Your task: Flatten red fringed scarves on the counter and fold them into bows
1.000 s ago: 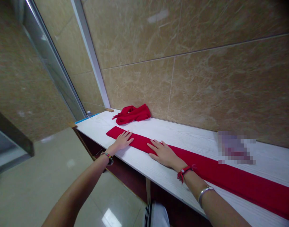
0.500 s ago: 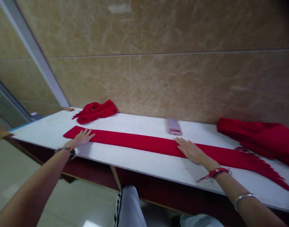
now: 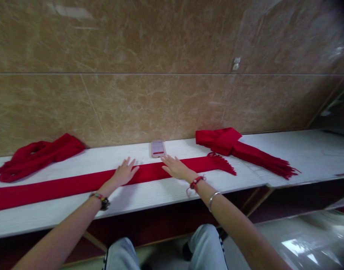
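Observation:
A long red scarf (image 3: 84, 182) lies stretched in a narrow strip along the white tabletop (image 3: 149, 195), its fringed end to the right. My left hand (image 3: 123, 173) is over the middle of the strip with fingers spread, holding nothing. To its right, my right hand (image 3: 175, 167) rests palm down on the scarf, fingers outstretched and also holding nothing. Just behind the right fingertips is a phone (image 3: 158, 149). The scarf's left end runs out of view.
A crumpled red scarf (image 3: 42, 155) lies at the back left against the tiled wall (image 3: 149, 105). Another red scarf (image 3: 231, 144), loosely folded with fringe, lies at the back right. My knees are below the table's front edge. A wall socket (image 3: 236, 63) is at upper right.
The view has swung to the right. My left hand has moved right along the scarf, from near its left end to the middle, closer to my right hand. Both hands stay open.

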`<act>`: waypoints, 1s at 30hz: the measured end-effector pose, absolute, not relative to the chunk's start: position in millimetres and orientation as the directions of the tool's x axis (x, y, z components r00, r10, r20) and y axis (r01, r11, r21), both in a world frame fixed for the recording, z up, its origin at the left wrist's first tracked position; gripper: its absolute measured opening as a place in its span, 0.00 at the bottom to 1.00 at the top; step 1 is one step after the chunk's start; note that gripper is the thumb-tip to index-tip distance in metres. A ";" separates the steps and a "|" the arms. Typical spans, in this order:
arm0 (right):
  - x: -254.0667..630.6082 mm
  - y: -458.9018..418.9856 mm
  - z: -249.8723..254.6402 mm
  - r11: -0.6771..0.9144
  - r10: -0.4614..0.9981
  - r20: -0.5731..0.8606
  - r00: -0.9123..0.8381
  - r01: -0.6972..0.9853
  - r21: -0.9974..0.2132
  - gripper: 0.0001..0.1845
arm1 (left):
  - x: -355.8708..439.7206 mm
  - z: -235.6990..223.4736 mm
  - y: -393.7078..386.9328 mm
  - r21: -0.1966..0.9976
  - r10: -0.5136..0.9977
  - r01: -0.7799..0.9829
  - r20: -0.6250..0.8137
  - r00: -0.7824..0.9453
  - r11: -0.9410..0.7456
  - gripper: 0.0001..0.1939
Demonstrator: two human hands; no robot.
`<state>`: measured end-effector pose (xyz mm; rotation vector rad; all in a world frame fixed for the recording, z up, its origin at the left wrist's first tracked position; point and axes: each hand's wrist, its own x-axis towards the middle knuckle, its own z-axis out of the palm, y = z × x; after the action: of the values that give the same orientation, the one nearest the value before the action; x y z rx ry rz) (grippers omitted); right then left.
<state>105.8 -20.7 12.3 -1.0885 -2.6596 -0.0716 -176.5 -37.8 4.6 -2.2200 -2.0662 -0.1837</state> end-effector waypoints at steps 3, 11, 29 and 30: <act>81.2 -27.2 7.3 0.749 0.648 0.257 -0.717 0.661 -0.043 0.27 | -120.0 -6.3 -40.9 -0.011 0.957 0.970 0.156 0.243 -0.244 0.25; 234.8 -2.1 -5.6 0.513 0.835 0.200 -0.513 0.857 0.054 0.25 | -172.2 -15.2 -43.3 -0.082 0.955 0.970 0.175 0.241 -0.230 0.28; 156.8 -32.5 12.7 0.805 0.532 0.340 -0.776 0.588 0.082 0.21 | -158.9 -0.5 -63.3 -0.040 0.806 0.847 0.286 0.518 -0.530 0.23; 146.7 -34.5 9.6 0.832 0.500 0.334 -0.799 0.551 0.072 0.20 | -157.9 0.9 -64.5 -0.038 0.782 0.825 0.297 0.549 -0.564 0.22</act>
<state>146.7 -34.5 9.6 -0.7978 -2.7112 -0.2375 -157.9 -64.5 0.9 -2.6088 -1.3663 -0.3692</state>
